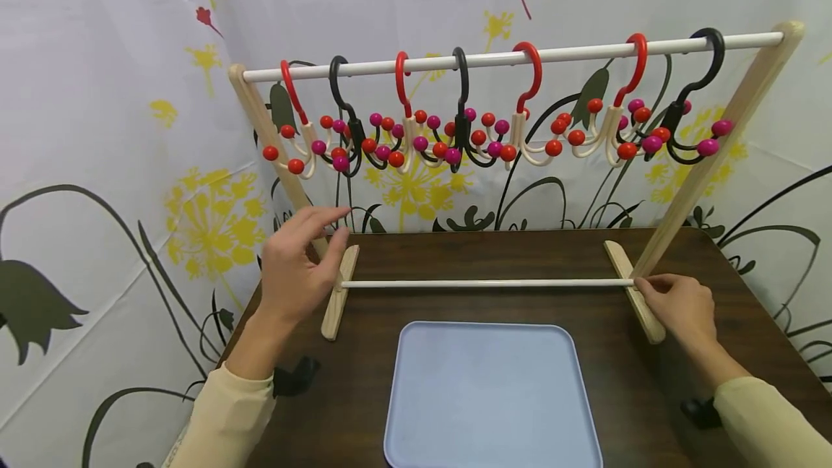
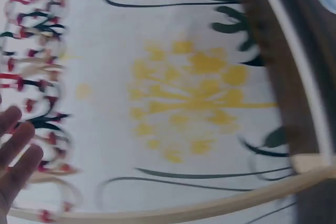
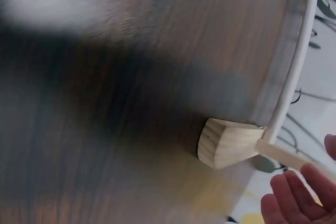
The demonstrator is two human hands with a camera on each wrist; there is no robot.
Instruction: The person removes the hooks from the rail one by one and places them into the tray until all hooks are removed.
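A small wooden hanging rack (image 1: pixel 698 172) with white rods stands on the table. Beside its left upright, my left hand (image 1: pixel 299 266) is raised, thumb and fingers apart, holding nothing; its fingers also show at the edge of the left wrist view. At the foot of the right upright, my right hand (image 1: pixel 682 309) pinches the rack near the end of the lower rod (image 1: pixel 487 283). In the right wrist view the upright passes between thumb and fingers (image 3: pixel 289 198). Several red and black hooked hangers (image 1: pixel 461 92) with ball-tipped prongs hang from the upper rod (image 1: pixel 487 59).
A light blue tray (image 1: pixel 487 329) lies on the dark wooden table (image 1: pixel 364 396) in front of the rack. Wooden feet (image 1: pixel 336 316) carry the rack at either side. A white curtain (image 1: pixel 97 92) with plant prints hangs behind.
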